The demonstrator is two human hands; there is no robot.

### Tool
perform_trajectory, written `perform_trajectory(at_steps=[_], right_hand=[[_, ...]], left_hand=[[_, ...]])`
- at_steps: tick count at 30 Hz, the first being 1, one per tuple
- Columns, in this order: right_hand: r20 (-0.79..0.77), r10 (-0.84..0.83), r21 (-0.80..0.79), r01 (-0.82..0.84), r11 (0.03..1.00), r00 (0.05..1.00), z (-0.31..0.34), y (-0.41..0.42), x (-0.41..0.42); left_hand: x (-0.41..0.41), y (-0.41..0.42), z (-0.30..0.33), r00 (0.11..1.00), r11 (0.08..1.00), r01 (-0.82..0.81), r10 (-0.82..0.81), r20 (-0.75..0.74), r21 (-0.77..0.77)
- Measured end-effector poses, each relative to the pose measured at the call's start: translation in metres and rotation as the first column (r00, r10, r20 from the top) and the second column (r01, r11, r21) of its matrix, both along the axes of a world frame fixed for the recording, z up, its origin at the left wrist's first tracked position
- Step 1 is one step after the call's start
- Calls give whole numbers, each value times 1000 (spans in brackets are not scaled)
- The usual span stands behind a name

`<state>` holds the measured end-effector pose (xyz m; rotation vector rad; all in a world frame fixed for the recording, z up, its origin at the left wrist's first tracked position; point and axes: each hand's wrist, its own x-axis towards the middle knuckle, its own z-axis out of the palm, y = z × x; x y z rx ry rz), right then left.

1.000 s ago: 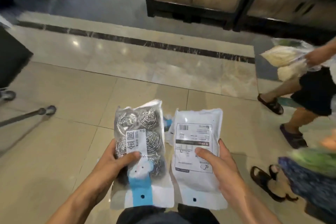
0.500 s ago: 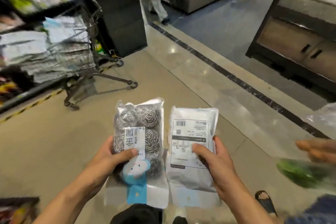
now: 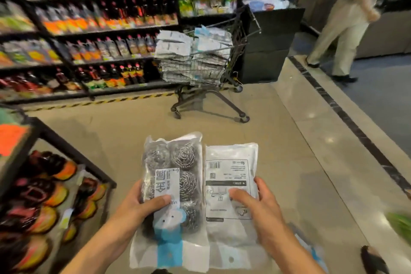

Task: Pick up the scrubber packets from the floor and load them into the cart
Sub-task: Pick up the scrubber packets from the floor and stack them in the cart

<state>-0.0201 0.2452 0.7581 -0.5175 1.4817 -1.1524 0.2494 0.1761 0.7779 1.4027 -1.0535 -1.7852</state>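
My left hand [image 3: 135,209] grips a clear scrubber packet [image 3: 178,162] with steel-wool balls showing and a blue-and-white card. My right hand [image 3: 262,213] holds a second scrubber packet [image 3: 231,158], its white printed back with a barcode facing up. Both packets sit side by side at chest height in the lower middle of the head view. Straight ahead on the tan floor stands a dark wire cart [image 3: 235,58], piled high with stacked scrubber packets [image 3: 191,55].
Shelves of bottles [image 3: 89,29] run along the left and back. A low display rack [image 3: 55,140] with red and orange goods is at near left. A dark box counter [image 3: 271,40] stands behind the cart. A person in beige trousers [image 3: 338,35] walks at the right.
My view has swung left, bringing the cart and shelves to the centre ahead. Both hands keep the same hold on their packets.
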Motion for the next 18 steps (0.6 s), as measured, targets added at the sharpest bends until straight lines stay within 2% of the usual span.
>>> perform_trajectory(at_steps=[4,9,18], right_hand=[[-4,60,-12,-60,998,998,3,-53,67],[-6,57,-10,-57,998,998,1,-115,146],[-56,55,13,-54,998,997,13,-203,226]], left_hand=[[77,-35,-14,998,998,-60,61,-9,12],[158,-95,-17,996,996,-82,83,-42,27],[227,-197,-15,997,998,-53,56,-54,46]])
